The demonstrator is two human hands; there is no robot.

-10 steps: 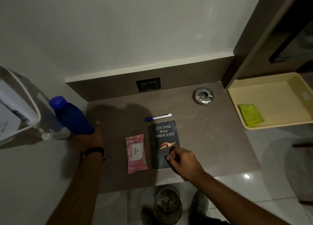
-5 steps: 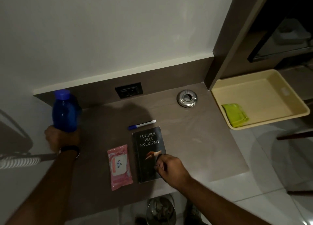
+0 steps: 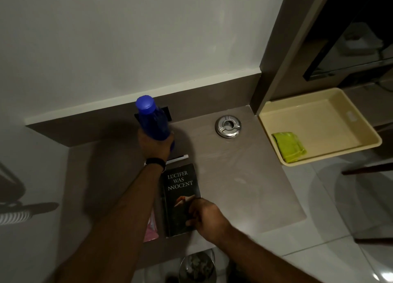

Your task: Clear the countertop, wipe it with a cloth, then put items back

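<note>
Bottle (image 3: pixel 153 121): rigid plastic, likely slick; our left hand (image 3: pixel 154 143) wraps its base. Right hand (image 3: pixel 205 217) fingers curled on book (image 3: pixel 180 195) edge.

Blue bottle (image 3: pixel 153 121), black book (image 3: pixel 180 197) with white lettering, pink packet (image 3: pixel 151 229) left of the book, lime-green cloth (image 3: pixel 289 147) in a cream tray (image 3: pixel 323 112), grey-brown table (image 3: pixel 244 176).

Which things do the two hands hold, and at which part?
Left hand grips the blue bottle at its lower body. Right hand rests on the book at its lower right corner.
</note>
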